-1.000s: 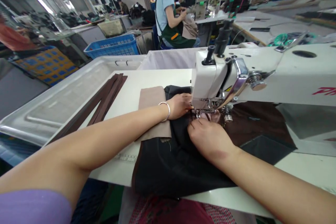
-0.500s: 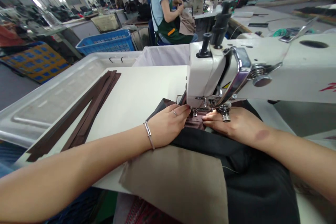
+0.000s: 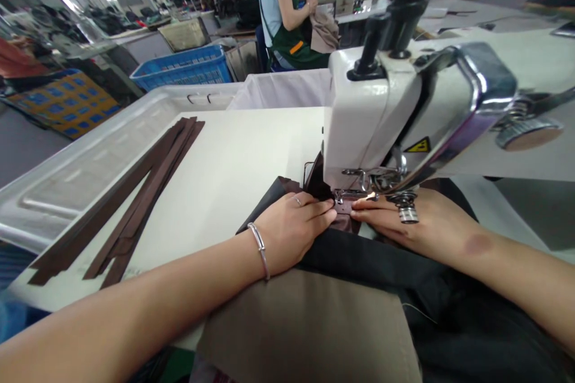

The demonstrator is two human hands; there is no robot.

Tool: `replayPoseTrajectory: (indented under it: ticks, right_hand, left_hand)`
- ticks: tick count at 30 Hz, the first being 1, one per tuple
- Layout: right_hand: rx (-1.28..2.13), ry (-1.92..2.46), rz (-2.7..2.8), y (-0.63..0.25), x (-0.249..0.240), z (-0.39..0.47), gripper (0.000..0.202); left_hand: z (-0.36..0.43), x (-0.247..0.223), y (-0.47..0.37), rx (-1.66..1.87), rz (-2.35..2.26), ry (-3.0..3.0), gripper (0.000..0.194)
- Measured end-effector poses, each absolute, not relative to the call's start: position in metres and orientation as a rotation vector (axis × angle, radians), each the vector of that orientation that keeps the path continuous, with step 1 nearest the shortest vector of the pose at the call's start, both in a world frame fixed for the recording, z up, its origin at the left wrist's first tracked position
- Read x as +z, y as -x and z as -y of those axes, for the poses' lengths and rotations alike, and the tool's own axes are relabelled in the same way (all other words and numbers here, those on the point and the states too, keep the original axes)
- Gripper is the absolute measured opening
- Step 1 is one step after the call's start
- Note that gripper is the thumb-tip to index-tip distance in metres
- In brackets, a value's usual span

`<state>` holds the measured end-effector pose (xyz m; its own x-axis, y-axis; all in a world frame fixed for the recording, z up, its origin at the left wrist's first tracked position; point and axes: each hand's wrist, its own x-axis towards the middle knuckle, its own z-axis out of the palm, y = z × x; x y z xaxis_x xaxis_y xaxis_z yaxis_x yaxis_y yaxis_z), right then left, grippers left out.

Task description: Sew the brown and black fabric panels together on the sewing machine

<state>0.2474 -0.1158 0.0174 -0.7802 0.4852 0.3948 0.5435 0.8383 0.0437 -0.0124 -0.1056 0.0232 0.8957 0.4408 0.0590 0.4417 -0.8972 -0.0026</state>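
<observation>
At the needle of a white sewing machine (image 3: 359,125), my left hand (image 3: 294,224) lies flat on dark cloth, its fingers stretched toward the presser foot (image 3: 340,197). My right hand (image 3: 404,215) lies flat right of the foot, fingers extended, partly hidden by the machine's front parts. Between the fingertips is a piece of brown fabric (image 3: 348,221). Black cloth (image 3: 372,257) spreads below both hands, and a tan fabric panel (image 3: 305,323) hangs over the near edge.
Long brown strips (image 3: 144,197) lie on the white table (image 3: 238,155) at the left. Beyond it are a clear plastic tray (image 3: 67,173), a blue basket (image 3: 184,69) and a yellow-and-blue crate (image 3: 65,105). A seated person (image 3: 287,18) holds tan cloth.
The machine head appears larger and further right. Both hands appear slightly lower and further right, still flat beside the foot. The brown strips look more spread at their near ends.
</observation>
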Motion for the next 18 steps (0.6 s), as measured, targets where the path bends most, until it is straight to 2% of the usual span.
replayPoseTrajectory:
  ticks: [18]
  right_hand:
    - [-0.164,0.854,2.686,-0.2528,0.0134,0.1134,0.027]
  left_hand:
    - [0.1078,0.0204,0.0091,-0.009,0.765,3.056,0.044]
